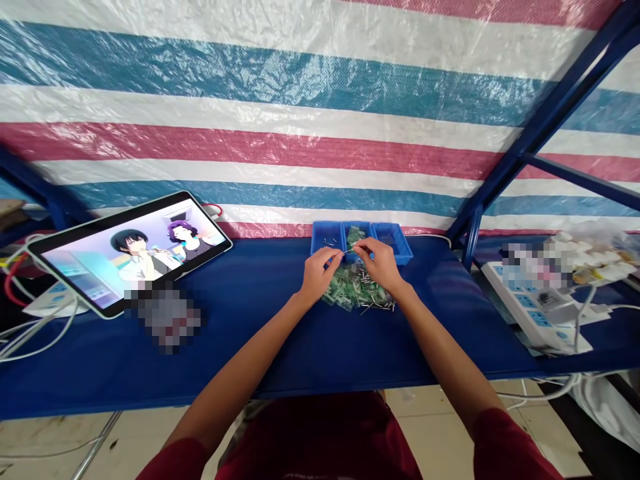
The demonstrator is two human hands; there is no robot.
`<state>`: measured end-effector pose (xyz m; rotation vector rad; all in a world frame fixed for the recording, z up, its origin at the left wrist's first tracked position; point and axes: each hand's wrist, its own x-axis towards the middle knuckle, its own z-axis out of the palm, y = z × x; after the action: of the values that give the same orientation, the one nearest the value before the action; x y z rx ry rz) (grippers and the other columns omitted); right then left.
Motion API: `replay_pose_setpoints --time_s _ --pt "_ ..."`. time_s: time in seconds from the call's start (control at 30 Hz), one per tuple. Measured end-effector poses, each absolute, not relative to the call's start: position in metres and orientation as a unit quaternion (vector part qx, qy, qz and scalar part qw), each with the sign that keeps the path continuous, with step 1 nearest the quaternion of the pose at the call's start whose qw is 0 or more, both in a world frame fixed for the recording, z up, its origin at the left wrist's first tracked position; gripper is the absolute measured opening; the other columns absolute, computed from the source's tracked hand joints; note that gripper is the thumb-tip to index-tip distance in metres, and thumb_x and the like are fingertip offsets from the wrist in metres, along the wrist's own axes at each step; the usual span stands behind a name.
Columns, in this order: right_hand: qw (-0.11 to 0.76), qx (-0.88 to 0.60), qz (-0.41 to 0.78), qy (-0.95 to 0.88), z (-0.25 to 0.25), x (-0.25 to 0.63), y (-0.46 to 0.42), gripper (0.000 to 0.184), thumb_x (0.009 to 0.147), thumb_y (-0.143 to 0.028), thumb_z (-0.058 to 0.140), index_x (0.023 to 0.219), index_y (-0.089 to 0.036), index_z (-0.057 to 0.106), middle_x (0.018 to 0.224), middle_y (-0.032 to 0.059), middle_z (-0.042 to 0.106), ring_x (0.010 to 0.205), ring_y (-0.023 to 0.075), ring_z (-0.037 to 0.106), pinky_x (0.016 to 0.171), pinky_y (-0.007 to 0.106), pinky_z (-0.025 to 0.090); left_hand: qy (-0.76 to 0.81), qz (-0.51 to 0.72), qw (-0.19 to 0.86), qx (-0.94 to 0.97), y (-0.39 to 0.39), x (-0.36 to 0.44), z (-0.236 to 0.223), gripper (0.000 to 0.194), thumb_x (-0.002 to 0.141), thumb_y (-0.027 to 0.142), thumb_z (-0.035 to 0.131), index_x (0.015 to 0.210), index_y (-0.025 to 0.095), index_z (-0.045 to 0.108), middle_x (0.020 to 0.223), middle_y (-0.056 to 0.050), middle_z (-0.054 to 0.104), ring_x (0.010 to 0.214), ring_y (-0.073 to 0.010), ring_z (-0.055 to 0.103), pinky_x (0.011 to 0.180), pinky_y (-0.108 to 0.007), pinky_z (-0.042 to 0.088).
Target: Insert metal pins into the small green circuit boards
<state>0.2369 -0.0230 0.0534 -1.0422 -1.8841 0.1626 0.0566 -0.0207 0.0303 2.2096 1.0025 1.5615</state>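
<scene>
My left hand [320,272] and my right hand [381,265] are held close together over a loose pile of small green pieces and thin metal pins [357,290]. Thumb and fingers of each hand are pinched together. Whatever sits at the fingertips is too small to make out. Just behind the hands stand three blue plastic bins side by side. A few thin metal pieces lie in the left bin [320,233], small green pieces fill part of the middle bin [356,227], and the right bin [404,248] is partly hidden by my right hand.
A tablet [135,253] playing a cartoon leans at the left, with cables beside it and a blurred object [170,319] in front. To the right, a white power strip [535,310] and plugs lie past a blue metal frame [525,147]. A striped plastic sheet [300,153] hangs behind the blue table [210,320].
</scene>
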Motion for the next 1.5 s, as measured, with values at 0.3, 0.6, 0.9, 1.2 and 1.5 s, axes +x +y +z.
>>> replay_pose_setpoints --time_s 0.3,0.6,0.9,1.2,1.5 --pt "0.450 -0.412 0.066 -0.789 0.028 0.239 -0.035 0.034 0.099 -0.040 0.041 0.083 -0.019 0.063 0.077 0.0064 0.064 0.072 0.0179 0.060 0.069 0.029 0.046 0.343 0.530 0.113 0.767 -0.027 0.050 0.016 0.022 0.096 0.032 0.051 0.090 0.017 0.067 0.084 -0.005 0.069 0.070 -0.0137 0.060 0.067 -0.025 0.049" --pt "0.445 -0.391 0.058 -0.804 0.027 0.239 -0.037 0.026 0.097 -0.036 0.046 0.091 -0.019 0.064 0.075 0.0053 0.063 0.066 0.0168 0.057 0.064 0.028 0.046 0.345 0.518 0.088 0.778 -0.025 0.045 0.010 0.020 0.097 0.029 0.049 0.091 0.017 0.064 0.083 -0.005 0.068 0.073 -0.0138 0.061 0.069 -0.025 0.048" --pt "0.452 -0.394 0.061 -0.798 0.022 0.241 -0.035 0.022 0.097 -0.032 0.046 0.090 -0.020 0.063 0.082 0.0063 0.065 0.072 0.0177 0.060 0.068 0.029 0.048 0.341 0.513 0.076 0.784 -0.027 0.047 0.007 0.021 0.097 0.030 0.051 0.089 0.017 0.065 0.080 -0.004 0.068 0.068 -0.0131 0.059 0.068 -0.025 0.048" --pt "0.454 -0.414 0.059 -0.786 0.023 0.239 -0.036 0.026 0.098 -0.035 0.042 0.090 -0.020 0.062 0.083 0.0068 0.066 0.075 0.0187 0.062 0.071 0.030 0.049 0.336 0.528 0.085 0.776 -0.028 0.048 0.009 0.020 0.096 0.030 0.051 0.095 0.017 0.066 0.087 -0.006 0.070 0.074 -0.0143 0.062 0.068 -0.025 0.050" --pt "0.455 -0.412 0.053 -0.788 0.024 0.239 -0.036 0.029 0.099 -0.037 0.041 0.093 -0.020 0.064 0.083 0.0075 0.067 0.076 0.0190 0.063 0.072 0.030 0.049 0.341 0.525 0.083 0.775 -0.028 0.048 0.008 0.020 0.096 0.029 0.050 0.093 0.017 0.066 0.082 -0.005 0.068 0.069 -0.0134 0.060 0.066 -0.025 0.048"
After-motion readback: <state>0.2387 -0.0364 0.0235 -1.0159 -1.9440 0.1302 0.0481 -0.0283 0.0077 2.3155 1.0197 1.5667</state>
